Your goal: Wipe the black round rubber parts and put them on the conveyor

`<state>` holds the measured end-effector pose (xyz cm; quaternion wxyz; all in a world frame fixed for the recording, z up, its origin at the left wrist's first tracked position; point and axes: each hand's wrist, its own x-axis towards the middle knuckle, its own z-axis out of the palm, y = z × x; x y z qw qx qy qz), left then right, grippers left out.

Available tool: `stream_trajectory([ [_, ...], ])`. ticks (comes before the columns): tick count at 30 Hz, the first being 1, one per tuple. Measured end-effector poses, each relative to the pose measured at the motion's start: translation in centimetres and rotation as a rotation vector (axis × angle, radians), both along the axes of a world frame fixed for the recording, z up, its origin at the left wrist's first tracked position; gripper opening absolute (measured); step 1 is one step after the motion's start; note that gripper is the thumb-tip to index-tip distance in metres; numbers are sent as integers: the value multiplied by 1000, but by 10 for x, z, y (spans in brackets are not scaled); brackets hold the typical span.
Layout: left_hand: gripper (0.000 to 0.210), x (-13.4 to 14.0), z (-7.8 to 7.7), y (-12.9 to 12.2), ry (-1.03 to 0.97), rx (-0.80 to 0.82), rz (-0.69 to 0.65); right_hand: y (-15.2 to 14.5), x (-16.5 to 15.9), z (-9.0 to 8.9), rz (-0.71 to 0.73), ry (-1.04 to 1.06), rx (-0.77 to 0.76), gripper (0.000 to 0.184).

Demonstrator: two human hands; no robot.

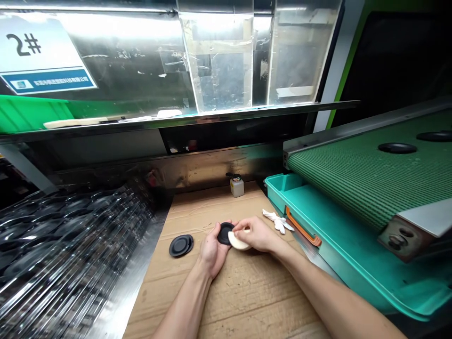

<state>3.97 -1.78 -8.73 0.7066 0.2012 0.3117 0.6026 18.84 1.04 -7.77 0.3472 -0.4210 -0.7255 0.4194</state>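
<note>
My left hand [213, 252] holds a round black disc [225, 232] with a raised rim, thumb at its edge and fingers beneath. A pale cream round pad [238, 242] is pinched in my right hand [257, 234], its edge overlapping the disc's right side; whether the two touch I cannot tell. To the left, two similar black discs [180, 246] lie overlapped on the cardboard sheet [226, 292]. Beyond my hands stands a small white bottle [237, 187] with a dark cap.
White gloves [278, 221] lie at the cardboard's right edge, beside a teal bin [339, 254] with an orange handle [302, 229]. Above the bin runs a green conveyor belt [356, 174] carrying black discs [397, 148]. Stacked clear trays of black parts [70, 226] fill the left. A metal shelf [226, 120] crosses behind.
</note>
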Motion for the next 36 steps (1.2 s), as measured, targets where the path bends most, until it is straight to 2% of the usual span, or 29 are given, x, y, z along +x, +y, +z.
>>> stream_trajectory([
  [3,25,1,-1,1,20,11,5,-4,-5,-2,-174,-120,267,24],
  [5,25,1,-2,2,4,10,10,-8,-14,-4,-181,-203,400,24],
  [7,27,1,-2,3,-12,-2,16,-11,-22,-5,-210,-301,462,23],
  [9,29,1,-1,3,-11,-20,16,-13,-26,-6,-272,-391,487,21],
  [12,30,1,-2,3,-19,-34,30,-16,-27,-5,-253,-479,528,20],
  [16,28,2,-3,4,-13,-26,83,-18,-25,-7,-289,-504,510,19],
  [20,24,2,-4,4,-13,7,73,-13,-22,-10,-152,-461,579,20],
  [24,26,0,-5,5,-30,-10,48,0,-8,-8,-294,-464,578,25],
  [27,29,-2,-6,6,-35,-21,10,2,1,-8,-369,-289,597,30],
  [28,30,-2,-6,7,-38,-21,8,0,1,-8,-362,-232,594,30],
  [30,31,-2,-5,7,-49,-13,13,-5,-2,-10,-261,-196,587,30],
  [32,30,-1,-4,7,-57,0,0,-8,-8,-11,-136,-258,590,30],
  [33,30,-1,-4,6,-57,6,-14,-9,-11,-11,-121,-313,590,31],
  [36,29,0,-2,5,-40,10,-31,-7,-17,-10,-307,-470,543,35],
])
